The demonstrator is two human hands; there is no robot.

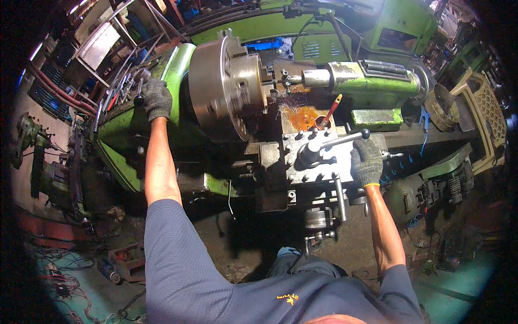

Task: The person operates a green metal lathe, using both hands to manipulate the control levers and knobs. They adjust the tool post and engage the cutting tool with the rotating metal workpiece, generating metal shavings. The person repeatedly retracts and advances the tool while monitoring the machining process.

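Two hands wear ribbed grey knit gloves. The left hand (pixel 157 100) curls beside one black-knobbed lever (pixel 138 100); the right hand (pixel 367 162), half-curled, meets the square steel tool post (pixel 335 156) below one ball-ended handle (pixel 341 140). Neither grip is clear. One smooth, round metal chuck (pixel 208 81) stands between.

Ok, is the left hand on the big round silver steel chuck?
No, the grey-gloved left hand is over the green metal headstock, left of the chuck.
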